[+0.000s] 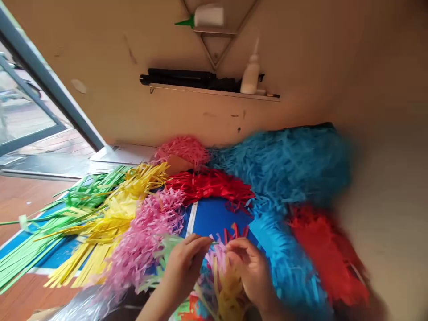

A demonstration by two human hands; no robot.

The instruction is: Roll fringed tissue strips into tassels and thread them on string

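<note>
My left hand is closed, its fingertips pinched together at the left of a multicoloured bunch of paper fringe. What it grips is too small to make out; a thin greenish strand shows at its fingertips. Across from it, my right hand has thumb and fingers closed on the pink paper fringe. Yellow paper strips hang below, between my wrists. Red strip ends stick up just beyond my right fingers. Pale green fringe lies behind my left hand. My lower fingers are partly blurred.
Green, yellow, pink, red and blue paper fringe cover the blue table. Red fringed paper lies at right. A wall shelf holds a white bottle. A window stands open at left.
</note>
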